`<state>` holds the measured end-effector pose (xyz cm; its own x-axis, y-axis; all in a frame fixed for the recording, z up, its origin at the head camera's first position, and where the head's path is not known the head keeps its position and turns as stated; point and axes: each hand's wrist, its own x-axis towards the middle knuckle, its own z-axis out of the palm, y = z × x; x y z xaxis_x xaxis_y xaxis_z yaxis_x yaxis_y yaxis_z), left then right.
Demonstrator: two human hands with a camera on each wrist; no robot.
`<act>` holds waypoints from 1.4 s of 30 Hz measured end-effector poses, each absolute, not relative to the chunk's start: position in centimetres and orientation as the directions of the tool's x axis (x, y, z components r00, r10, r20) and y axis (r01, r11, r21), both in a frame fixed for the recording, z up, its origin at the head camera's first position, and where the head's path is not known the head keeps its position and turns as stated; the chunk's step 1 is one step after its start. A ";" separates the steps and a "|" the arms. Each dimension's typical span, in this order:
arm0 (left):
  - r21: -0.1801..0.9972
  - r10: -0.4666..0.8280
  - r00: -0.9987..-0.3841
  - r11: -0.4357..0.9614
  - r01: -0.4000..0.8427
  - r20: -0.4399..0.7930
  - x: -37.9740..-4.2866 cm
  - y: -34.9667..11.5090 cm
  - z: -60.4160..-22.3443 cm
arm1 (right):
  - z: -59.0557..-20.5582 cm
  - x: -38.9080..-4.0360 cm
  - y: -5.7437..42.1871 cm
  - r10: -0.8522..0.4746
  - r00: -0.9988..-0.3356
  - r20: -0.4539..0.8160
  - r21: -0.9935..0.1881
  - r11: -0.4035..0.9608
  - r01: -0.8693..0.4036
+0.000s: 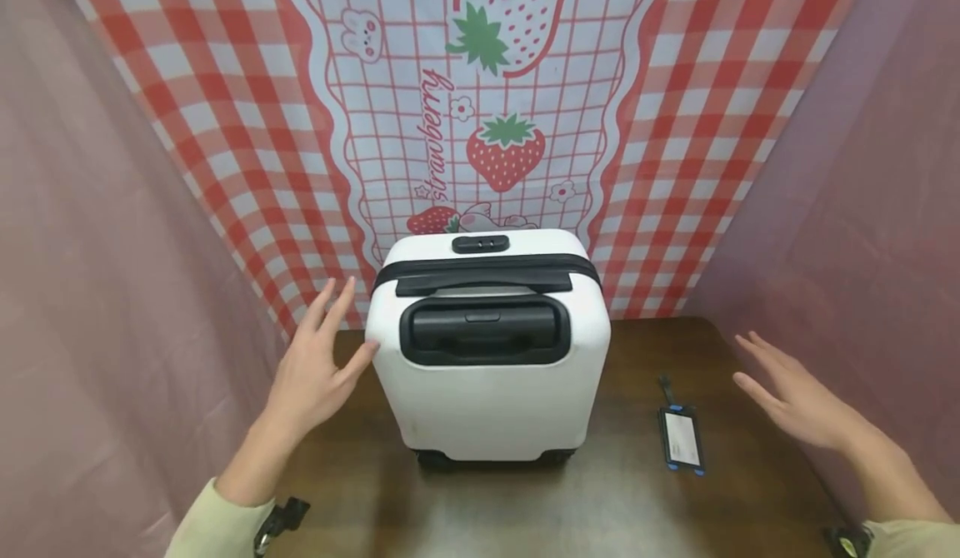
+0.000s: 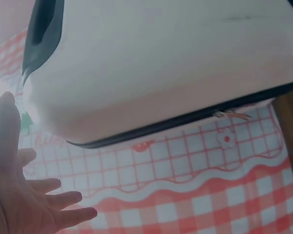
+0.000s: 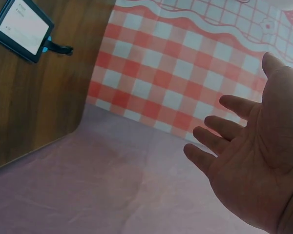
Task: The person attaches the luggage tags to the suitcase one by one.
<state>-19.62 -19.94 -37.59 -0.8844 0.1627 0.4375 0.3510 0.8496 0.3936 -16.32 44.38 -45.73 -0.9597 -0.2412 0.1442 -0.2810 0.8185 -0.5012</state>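
A white suitcase (image 1: 487, 404) with black trim stands upright on the wooden table, its telescopic handle (image 1: 483, 318) pushed down into its recess. Beside its left edge is my left hand (image 1: 311, 375), fingers spread, the thumb close to the shell; whether it touches cannot be told. In the left wrist view the suitcase side (image 2: 161, 63) shows a zipper pull (image 2: 232, 115). My right hand (image 1: 802, 400) hovers empty at the right, fingers extended. Between it and the suitcase lies a luggage tag (image 1: 682, 439) with a white card and a short strap.
A red-and-white checked cloth (image 1: 697, 125) with strawberry prints hangs behind the suitcase. Pinkish curtains flank both sides, the left curtain (image 1: 112, 291) and the right curtain (image 1: 847, 208). The brown table (image 1: 480, 516) has a rounded back right corner.
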 end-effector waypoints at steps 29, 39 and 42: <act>0.469 0.194 -0.872 0.780 0.415 0.449 -22.8 -15.8 -36.2 | -53.9 -19.8 45.5 -0.182 -0.957 0.228 -0.369 0.893 -0.257; 0.475 0.200 -0.875 0.775 0.416 0.441 -23.0 -15.6 -36.7 | -56.1 -20.7 45.7 -0.132 -0.980 0.150 -0.386 0.905 -0.181; 0.467 0.202 -0.871 0.778 0.420 0.447 -23.0 -15.6 -36.8 | -56.7 -21.0 45.7 -0.101 -0.989 0.108 -0.411 0.901 -0.137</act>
<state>-23.03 -15.59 -36.78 -0.8714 0.2024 0.4469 0.4203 0.7778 0.4673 -21.04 45.65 -56.69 -0.9890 -0.1010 0.1076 -0.1368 0.9012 -0.4112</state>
